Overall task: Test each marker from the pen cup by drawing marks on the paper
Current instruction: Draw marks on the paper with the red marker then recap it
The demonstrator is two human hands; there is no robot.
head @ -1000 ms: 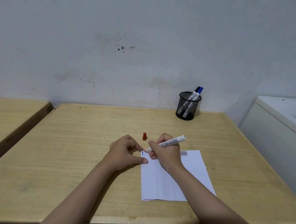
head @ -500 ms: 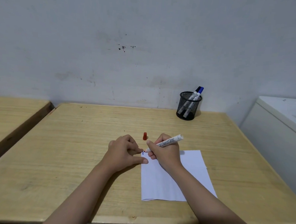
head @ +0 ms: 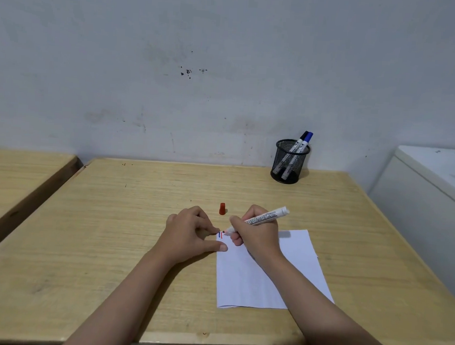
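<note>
A white sheet of paper (head: 262, 278) lies on the wooden desk (head: 138, 220). My right hand (head: 257, 235) grips a white marker (head: 265, 218) with its red tip touching the paper's top left corner, beside a short blue mark and a red mark (head: 220, 235). My left hand (head: 190, 234) rests flat-fingered on the paper's left edge, pinning it down. The marker's red cap (head: 222, 208) stands on the desk just behind my hands. A black mesh pen cup (head: 288, 162) at the back right holds two markers, one blue-capped (head: 307, 140), one black-capped.
A grey wall rises behind the desk. A second wooden desk (head: 15, 175) sits to the left across a gap. A white cabinet (head: 427, 200) stands close to the desk's right edge.
A short red mark has appeared next to the blue mark at the paper's corner. My right hand shifted the marker tip slightly; my left hand stayed put.
</note>
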